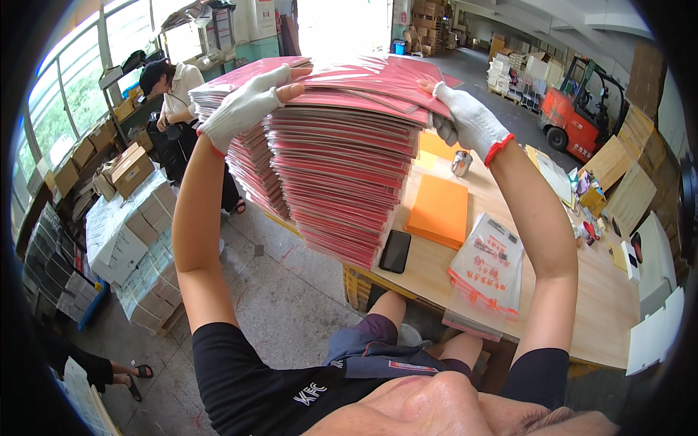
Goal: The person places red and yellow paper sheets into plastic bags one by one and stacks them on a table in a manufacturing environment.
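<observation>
Two tall, uneven piles of flat red plastic-sleeved packets (342, 171) rise side by side in front of me at the table's left end. My left hand (251, 105), in a white glove with bare fingertips, lies across the top near the gap between the piles, its thumb and forefinger stretched out and apart. At the upper right corner, my right hand (472, 120), gloved alike, grips the edge of the top packets (385, 87). Its thumb is above them and its other fingers curl at their edge. Some top packets lie fanned and overhang the pile.
On the wooden table (582, 291) are a black phone (395, 251), an orange stack of sheets (438, 211), clear printed bags (486, 269) and a can (461, 163). A person (174, 91) stands at the left, near wrapped bundles (131, 232). An orange forklift (574, 116) is parked far right.
</observation>
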A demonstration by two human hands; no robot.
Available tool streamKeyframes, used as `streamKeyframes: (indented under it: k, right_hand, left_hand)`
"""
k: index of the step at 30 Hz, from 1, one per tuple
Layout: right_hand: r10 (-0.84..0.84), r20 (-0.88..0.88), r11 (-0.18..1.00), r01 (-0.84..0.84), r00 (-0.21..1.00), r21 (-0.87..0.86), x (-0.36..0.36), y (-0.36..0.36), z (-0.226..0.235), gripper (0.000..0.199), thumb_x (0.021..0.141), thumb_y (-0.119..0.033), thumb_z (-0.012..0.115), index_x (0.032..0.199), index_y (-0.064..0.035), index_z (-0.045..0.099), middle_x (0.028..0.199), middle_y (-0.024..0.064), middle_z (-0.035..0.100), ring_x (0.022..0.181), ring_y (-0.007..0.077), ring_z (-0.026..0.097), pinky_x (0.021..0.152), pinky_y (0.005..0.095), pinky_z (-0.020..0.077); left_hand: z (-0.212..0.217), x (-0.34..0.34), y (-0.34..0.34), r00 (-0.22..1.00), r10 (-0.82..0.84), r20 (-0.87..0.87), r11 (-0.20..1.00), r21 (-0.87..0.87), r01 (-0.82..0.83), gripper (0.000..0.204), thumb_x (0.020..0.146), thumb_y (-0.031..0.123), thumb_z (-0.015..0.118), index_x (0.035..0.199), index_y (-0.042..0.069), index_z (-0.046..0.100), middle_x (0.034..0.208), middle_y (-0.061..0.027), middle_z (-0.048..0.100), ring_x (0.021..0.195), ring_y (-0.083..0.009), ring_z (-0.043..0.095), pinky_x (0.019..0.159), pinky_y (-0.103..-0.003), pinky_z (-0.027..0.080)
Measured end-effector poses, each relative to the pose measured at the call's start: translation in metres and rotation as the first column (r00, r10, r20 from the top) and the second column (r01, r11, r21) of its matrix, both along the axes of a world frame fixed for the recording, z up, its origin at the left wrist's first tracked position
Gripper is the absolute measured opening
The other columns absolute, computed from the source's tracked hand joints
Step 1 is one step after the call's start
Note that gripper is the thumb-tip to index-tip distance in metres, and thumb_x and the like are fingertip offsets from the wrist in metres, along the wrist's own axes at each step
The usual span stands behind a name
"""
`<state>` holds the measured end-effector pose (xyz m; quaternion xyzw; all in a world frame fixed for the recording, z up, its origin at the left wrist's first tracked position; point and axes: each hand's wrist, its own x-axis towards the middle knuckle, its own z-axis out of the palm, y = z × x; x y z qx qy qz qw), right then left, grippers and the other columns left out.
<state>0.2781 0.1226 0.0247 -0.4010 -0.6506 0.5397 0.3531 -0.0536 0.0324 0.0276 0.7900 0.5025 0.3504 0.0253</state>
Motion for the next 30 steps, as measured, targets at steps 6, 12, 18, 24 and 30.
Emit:
streamKeyframes:
  k: [6, 12, 18, 24, 30]
  right_hand:
    - [-0.137, 0.526, 0.957, -0.026, 0.84, 0.29, -0.004, -0.003, 0.014, 0.062, 0.093, -0.056, 0.038, 0.061, -0.0045, 0.054, 0.051, 0.0064, 0.053, 0.045, 0.0196, 0.053, 0.045, 0.0335, 0.0391]
    - [-0.237, -0.049, 0.663, 0.198, 0.97, 0.722, 0.002, 0.023, -0.017, 0.074, 0.092, -0.063, 0.035, 0.136, -0.0043, 0.043, 0.126, 0.0206, 0.058, 0.12, 0.0282, 0.053, 0.101, 0.0345, 0.0382]
    - [0.099, -0.249, 0.689, 0.115, 0.963, 0.716, -0.036, 0.012, -0.045, 0.072, 0.097, -0.058, 0.033, 0.142, -0.0021, 0.039, 0.141, 0.0175, 0.045, 0.135, 0.0195, 0.038, 0.112, 0.0277, 0.0236]
    - [0.38, -0.38, 0.843, -0.148, 0.844, 0.517, 0.03, 0.004, -0.038, 0.09, 0.089, -0.07, 0.036, 0.145, 0.0002, 0.029, 0.153, 0.0181, 0.024, 0.143, 0.0297, 0.017, 0.116, 0.0456, 0.0103]
    - [-0.044, -0.092, 0.893, 0.081, 0.995, 0.443, 0.183, -0.033, -0.165, 0.048, 0.098, -0.035, 0.048, 0.13, 0.0002, 0.05, 0.126, 0.0079, 0.056, 0.119, 0.017, 0.051, 0.098, 0.0321, 0.0416]
  left_hand:
    - [-0.021, 0.009, -0.008, 0.953, 0.118, 0.28, 0.981, 0.117, -0.156, 0.064, 0.089, 0.055, 0.056, 0.125, 0.002, 0.054, 0.109, -0.0132, 0.063, 0.101, -0.0193, 0.059, 0.086, -0.033, 0.047]
    - [-0.03, 0.013, -0.001, 0.908, 0.056, 0.414, 0.936, 0.295, -0.192, 0.051, 0.09, 0.043, 0.062, 0.121, 0.003, 0.056, 0.099, -0.009, 0.066, 0.093, -0.0167, 0.059, 0.083, -0.031, 0.046]
    - [-0.041, 0.022, 0.003, 0.843, 0.117, 0.525, 0.933, 0.234, -0.275, 0.036, 0.093, 0.038, 0.06, 0.112, 0.008, 0.065, 0.086, 0.001, 0.061, 0.067, -0.0055, 0.048, 0.057, -0.022, 0.04]
    - [-0.066, 0.006, 0.0, 0.881, 0.144, 0.451, 0.655, 0.624, -0.427, 0.04, 0.1, 0.037, 0.045, 0.129, 0.01, 0.054, 0.121, -0.0083, 0.052, 0.105, -0.0157, 0.052, 0.09, -0.031, 0.041]
    - [-0.157, 0.108, -0.035, 0.868, -0.488, 0.089, 0.451, 0.878, 0.163, 0.044, 0.1, 0.036, 0.041, 0.134, 0.008, 0.038, 0.14, -0.0195, 0.043, 0.129, -0.0379, 0.043, 0.11, -0.05, 0.031]
